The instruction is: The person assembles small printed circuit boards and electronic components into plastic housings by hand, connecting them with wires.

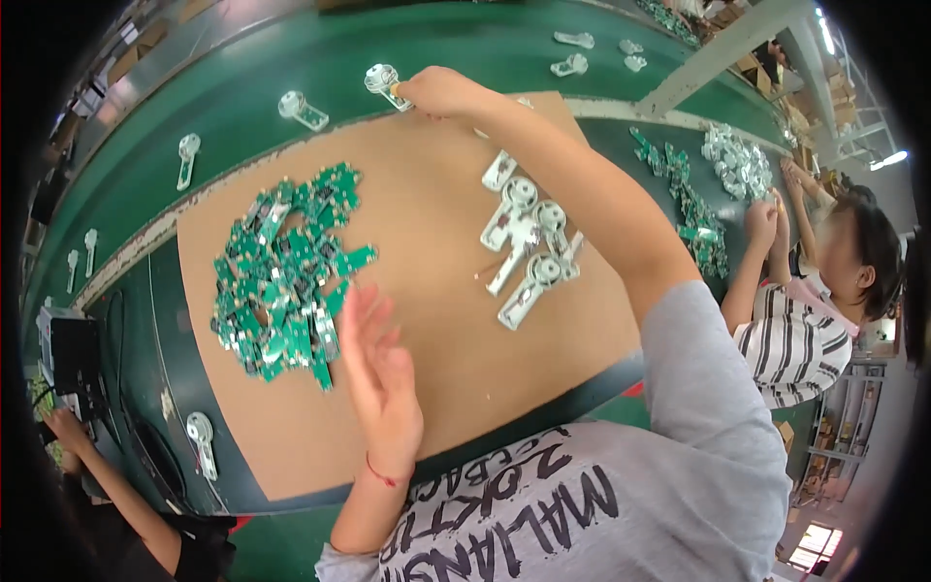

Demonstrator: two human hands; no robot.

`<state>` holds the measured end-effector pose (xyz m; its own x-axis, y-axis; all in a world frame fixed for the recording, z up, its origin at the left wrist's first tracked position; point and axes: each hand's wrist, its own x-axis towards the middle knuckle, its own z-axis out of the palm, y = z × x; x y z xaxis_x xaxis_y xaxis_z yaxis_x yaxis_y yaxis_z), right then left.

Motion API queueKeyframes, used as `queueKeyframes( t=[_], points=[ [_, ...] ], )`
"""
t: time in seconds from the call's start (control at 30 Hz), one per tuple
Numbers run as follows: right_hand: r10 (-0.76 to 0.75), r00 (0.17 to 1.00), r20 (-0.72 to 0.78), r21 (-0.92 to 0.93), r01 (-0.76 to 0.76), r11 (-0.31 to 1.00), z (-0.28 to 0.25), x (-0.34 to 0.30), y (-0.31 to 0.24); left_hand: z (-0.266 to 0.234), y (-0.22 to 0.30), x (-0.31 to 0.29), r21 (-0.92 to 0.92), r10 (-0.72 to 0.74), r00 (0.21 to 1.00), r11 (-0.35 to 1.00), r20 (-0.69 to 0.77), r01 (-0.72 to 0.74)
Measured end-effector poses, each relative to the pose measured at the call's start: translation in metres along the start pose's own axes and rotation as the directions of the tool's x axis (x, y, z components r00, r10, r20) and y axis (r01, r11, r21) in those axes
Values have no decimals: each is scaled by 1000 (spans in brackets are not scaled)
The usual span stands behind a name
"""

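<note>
White casing (381, 76) in pinching right hand (441, 92), spread left hand (385, 373) beside green boards (279, 254), other casings (546, 271) rightward

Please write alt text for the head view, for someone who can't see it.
A person's right hand is at a white part on a green surface, while the open left hand is next to a pile of green circuit boards. More white parts lie on a brown sheet; other people's arms show at both sides.
</note>
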<state>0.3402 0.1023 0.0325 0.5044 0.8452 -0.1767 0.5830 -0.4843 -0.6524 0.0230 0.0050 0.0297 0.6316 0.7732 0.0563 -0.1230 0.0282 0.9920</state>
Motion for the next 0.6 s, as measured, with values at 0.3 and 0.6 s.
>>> queueKeyframes(
  t=[0.3,0.6],
  points=[
    [-168,900,-402,-587,-112,802,-88,121,97,-14,-11,4,31,-137,990,990,-29,138],
    [22,969,-247,-791,-214,574,-205,140,280,-21,-13,14,165,-61,998,984,-15,63]
  ],
)
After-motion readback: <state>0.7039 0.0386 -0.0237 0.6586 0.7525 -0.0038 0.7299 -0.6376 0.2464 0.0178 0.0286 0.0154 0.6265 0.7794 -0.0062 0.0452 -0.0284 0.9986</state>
